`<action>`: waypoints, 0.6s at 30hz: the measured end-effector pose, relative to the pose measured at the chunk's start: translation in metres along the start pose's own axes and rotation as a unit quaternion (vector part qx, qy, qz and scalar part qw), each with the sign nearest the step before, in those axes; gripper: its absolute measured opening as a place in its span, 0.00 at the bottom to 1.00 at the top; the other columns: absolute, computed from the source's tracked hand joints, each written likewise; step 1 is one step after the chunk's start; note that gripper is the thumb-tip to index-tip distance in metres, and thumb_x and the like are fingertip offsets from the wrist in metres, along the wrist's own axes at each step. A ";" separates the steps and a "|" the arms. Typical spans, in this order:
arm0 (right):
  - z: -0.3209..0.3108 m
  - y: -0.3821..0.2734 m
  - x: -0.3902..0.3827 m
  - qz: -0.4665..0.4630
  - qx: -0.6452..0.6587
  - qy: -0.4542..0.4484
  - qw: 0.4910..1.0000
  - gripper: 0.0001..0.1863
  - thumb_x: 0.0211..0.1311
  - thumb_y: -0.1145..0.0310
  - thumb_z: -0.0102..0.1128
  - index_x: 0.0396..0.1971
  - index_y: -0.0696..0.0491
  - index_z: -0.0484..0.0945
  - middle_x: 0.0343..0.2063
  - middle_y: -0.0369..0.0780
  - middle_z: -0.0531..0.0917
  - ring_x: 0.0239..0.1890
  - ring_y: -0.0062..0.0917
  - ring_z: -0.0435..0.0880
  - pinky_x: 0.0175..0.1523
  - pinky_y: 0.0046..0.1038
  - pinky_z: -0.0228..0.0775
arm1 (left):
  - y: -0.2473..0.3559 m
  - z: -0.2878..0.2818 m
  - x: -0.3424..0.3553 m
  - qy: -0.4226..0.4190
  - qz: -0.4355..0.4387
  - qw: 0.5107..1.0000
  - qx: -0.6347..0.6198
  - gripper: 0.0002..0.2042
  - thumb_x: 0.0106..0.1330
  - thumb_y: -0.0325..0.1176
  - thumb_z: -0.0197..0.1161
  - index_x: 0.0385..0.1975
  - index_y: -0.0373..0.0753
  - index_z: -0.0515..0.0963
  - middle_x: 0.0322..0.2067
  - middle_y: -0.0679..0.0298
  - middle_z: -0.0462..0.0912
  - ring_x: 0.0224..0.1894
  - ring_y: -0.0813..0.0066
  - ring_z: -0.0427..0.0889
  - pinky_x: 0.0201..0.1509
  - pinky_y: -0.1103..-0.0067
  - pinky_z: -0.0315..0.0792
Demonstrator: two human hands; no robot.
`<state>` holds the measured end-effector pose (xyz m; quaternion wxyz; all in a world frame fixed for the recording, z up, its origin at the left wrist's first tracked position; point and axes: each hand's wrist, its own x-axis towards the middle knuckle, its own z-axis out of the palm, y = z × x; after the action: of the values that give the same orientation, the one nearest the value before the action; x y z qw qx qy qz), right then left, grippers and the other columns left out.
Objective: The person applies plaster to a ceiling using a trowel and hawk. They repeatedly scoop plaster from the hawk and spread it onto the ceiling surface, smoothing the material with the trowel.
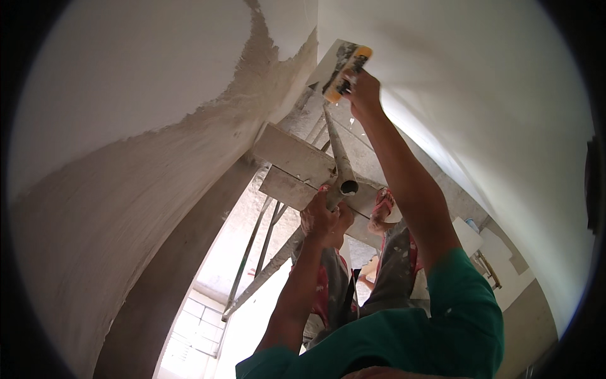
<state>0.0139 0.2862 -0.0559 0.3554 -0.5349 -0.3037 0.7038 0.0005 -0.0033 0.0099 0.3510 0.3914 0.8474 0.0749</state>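
Note:
My right hand reaches far up and grips the orange-and-black handle of a plastering trowel. The trowel's flat blade is at the corner where two walls meet; whether it touches the surface I cannot tell. Lower down, my left hand is wrapped round a scaffold pipe, just beneath its open end. Left of the trowel, the wall carries a rough grey-brown plaster patch beside smoother pale plaster. The right wall looks smooth and white.
Under my sandalled feet lie scaffold planks that span between the walls. Thin metal braces slope down at the left, above a lower floor. A barred window or gate shows at the lower left. Pale boards are below at the right.

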 end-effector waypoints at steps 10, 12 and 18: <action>0.069 0.065 0.130 0.007 -0.093 0.038 0.995 0.10 0.57 0.67 0.57 0.32 0.59 0.79 0.22 0.40 0.80 0.23 0.25 0.80 0.28 0.26 0.75 | -0.013 0.012 0.003 -0.020 -0.031 0.999 0.008 0.22 0.43 0.36 0.69 0.41 0.43 0.74 0.32 0.57 0.81 0.36 0.53 0.81 0.40 0.64 0.75; 0.059 0.071 0.147 -0.066 -0.192 0.010 0.979 0.10 0.57 0.67 0.56 0.34 0.57 0.78 0.24 0.39 0.80 0.26 0.25 0.80 0.31 0.26 0.75 | -0.011 0.012 0.006 -0.024 -0.022 0.999 0.010 0.23 0.42 0.36 0.69 0.42 0.43 0.73 0.33 0.57 0.81 0.36 0.54 0.81 0.39 0.65 0.75; 0.083 0.053 0.158 0.090 0.012 -0.028 0.995 0.12 0.58 0.73 0.56 0.43 0.52 0.75 0.36 0.36 0.79 0.41 0.24 0.79 0.47 0.27 0.73 | -0.015 0.011 0.002 0.007 0.008 1.000 0.001 0.24 0.42 0.35 0.69 0.42 0.42 0.73 0.34 0.58 0.81 0.35 0.56 0.82 0.37 0.65 0.76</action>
<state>-0.1037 0.3829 -0.1639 0.2884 -0.5359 -0.2551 0.7513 -0.0019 -0.0138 -0.0055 0.3442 0.3982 0.8466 0.0791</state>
